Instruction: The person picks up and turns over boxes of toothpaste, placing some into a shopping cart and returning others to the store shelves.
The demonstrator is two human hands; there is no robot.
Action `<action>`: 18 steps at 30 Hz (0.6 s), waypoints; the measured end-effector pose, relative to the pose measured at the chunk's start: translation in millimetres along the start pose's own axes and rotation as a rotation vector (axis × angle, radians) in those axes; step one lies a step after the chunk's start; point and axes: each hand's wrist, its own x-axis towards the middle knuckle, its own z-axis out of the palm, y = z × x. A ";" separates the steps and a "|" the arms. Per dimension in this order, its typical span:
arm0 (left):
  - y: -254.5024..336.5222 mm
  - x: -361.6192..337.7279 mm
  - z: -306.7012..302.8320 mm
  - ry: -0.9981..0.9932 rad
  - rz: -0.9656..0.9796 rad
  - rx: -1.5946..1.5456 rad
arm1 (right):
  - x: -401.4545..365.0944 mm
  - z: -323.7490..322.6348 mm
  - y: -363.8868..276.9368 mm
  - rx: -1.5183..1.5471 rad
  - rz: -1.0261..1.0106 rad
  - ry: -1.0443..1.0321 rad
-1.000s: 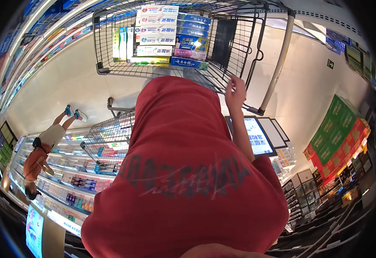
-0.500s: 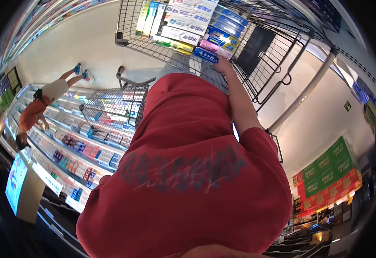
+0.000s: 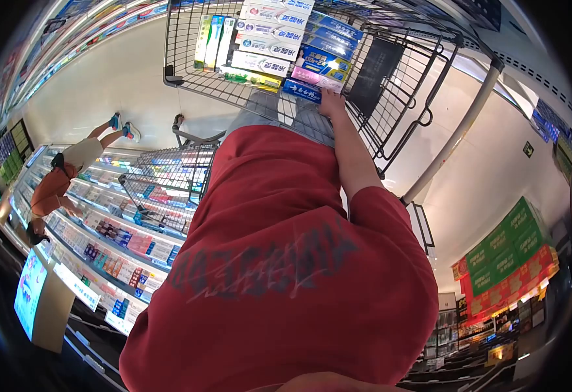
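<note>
My right hand point(image 3: 331, 102) is at the near edge of a shopping cart point(image 3: 175, 80), with its fingers closed on the end of a dark blue box point(image 3: 302, 90). A pink box point(image 3: 317, 79) lies directly beside that box. White boxes point(image 3: 267, 47) stand in a row in the cart, next to blue boxes point(image 3: 326, 60). Green and white packs point(image 3: 212, 42) stand at the left of the row, and a yellow-green box point(image 3: 252, 78) lies along the near side. My left hand is out of sight.
A second wire cart point(image 3: 165, 176) stands at the left, near lit shelves point(image 3: 113, 238). A person in an orange top point(image 3: 54, 189) is by those shelves. Stacked green boxes point(image 3: 508, 245) are at the lower right. A lit display stand point(image 3: 34, 294) is at the lower left.
The loaded cart and my right hand have shifted slightly left in view. The hand shows lower in the picture, still at the dark blue box. The person's arm has moved a little.
</note>
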 end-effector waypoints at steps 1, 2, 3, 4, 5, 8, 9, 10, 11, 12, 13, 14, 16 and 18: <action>-1.2 -0.8 -0.7 -0.001 0.001 0.003 | -5.6 -7.9 -0.9 0.001 -0.011 -0.012; -1.4 -1.1 -1.0 0.000 0.003 0.003 | -10.0 -10.7 -0.6 0.002 -0.021 -0.024; -0.8 0.2 -3.2 0.000 0.007 0.001 | -9.6 -10.2 -0.7 0.009 -0.030 -0.007; -0.7 0.1 -3.7 -0.001 0.008 0.001 | -7.0 -9.4 1.5 0.008 -0.038 0.000; -0.8 0.3 -4.8 -0.001 0.012 0.000 | -4.3 -9.6 2.8 0.007 -0.047 0.006; -4.0 1.6 -8.8 -0.006 0.017 0.003 | -0.1 -11.4 6.9 0.016 -0.061 0.018; -6.5 1.0 -10.0 -0.012 0.015 0.003 | 0.7 -15.0 6.5 0.023 -0.063 0.024; -9.9 0.8 -12.6 -0.012 0.014 0.005 | 1.2 -18.6 7.7 0.053 -0.071 0.007; -13.3 0.8 -15.7 -0.017 0.013 0.009 | 0.2 -26.5 9.2 0.081 -0.079 -0.008; -16.7 1.5 -18.5 -0.021 0.010 0.014 | -3.2 -35.6 9.7 0.108 -0.086 -0.022; -19.4 3.3 -22.5 -0.027 0.013 0.020 | -4.2 -39.4 13.6 0.212 -0.123 -0.029; -21.3 5.8 -28.2 -0.034 0.011 0.031 | -4.8 -43.9 18.0 0.317 -0.156 -0.032; -19.3 10.6 -45.5 -0.057 0.015 0.050 | -8.4 -61.6 23.5 0.390 -0.179 -0.036; -10.9 23.1 -75.8 -0.070 0.021 0.074 | -20.4 -79.1 22.9 0.343 -0.144 -0.049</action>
